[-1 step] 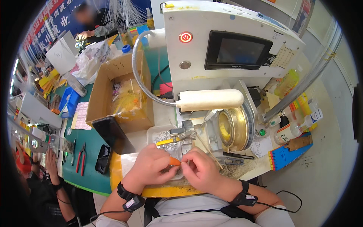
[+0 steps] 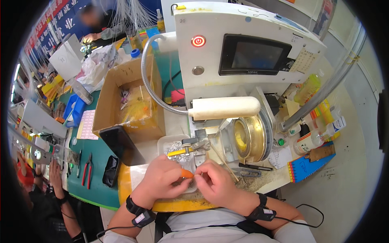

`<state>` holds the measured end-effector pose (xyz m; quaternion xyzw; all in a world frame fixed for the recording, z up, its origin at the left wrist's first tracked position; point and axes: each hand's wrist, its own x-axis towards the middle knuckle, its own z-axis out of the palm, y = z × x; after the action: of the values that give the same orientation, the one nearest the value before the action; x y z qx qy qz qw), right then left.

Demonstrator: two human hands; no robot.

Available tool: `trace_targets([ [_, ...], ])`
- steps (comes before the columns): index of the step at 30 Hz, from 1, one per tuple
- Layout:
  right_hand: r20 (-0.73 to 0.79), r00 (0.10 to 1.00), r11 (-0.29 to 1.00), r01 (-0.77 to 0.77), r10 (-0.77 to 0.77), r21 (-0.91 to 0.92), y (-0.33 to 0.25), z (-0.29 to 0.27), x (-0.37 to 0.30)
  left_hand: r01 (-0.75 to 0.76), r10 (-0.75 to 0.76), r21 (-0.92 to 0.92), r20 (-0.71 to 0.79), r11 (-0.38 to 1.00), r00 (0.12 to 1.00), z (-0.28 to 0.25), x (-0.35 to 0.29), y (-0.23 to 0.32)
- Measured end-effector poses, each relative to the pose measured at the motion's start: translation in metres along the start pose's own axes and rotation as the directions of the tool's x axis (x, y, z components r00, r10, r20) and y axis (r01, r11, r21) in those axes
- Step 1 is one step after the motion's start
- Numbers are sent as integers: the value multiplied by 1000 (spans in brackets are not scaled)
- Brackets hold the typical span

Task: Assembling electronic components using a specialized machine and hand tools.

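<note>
Close together above the bench's front edge, my left hand and my right hand meet fingertip to fingertip. Both are closed in a pinch, and whatever lies between them is too small to make out. An orange finger cot covers a fingertip of the left hand. Just beyond the hands sits a clear plastic tray with many small shiny metal pieces. A metal clamp fixture with a yellow bar reaches over that tray. To its right is a brass-coloured wheel.
A white machine with a dark screen stands ahead, a cream cylinder jutting before it. At left are an open cardboard box, a leaning phone and red-handled pliers. Bottles stand right. Another person's hand shows far left.
</note>
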<state>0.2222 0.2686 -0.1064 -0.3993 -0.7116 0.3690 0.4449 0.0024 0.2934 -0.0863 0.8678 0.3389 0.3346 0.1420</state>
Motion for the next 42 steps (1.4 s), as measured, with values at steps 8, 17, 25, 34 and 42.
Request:
trace_targets([
  [8, -76, 976, 970, 212, -204, 122, -1, -9, -2, 120, -115, -90, 58, 989, 992, -15, 25, 30],
  [17, -169, 983, 815, 39, 73, 578, -35, -12, 10, 95, -92, -60, 59, 994, 994, -32, 61, 44],
  [25, -212, 965, 775, 17, 152, 631, -35, -5, 22, 69, -58, 61, -160, 996, 985, -19, 73, 47],
  [34, -299, 904, 741, -29, 306, 671, -32, 11, 45, 168, -60, 266, -372, 949, 926, 17, 60, 33],
  [42, -275, 901, 769, -94, 336, 632, -39, 4, 47, 177, -66, 370, -294, 912, 954, 22, 54, 36],
])
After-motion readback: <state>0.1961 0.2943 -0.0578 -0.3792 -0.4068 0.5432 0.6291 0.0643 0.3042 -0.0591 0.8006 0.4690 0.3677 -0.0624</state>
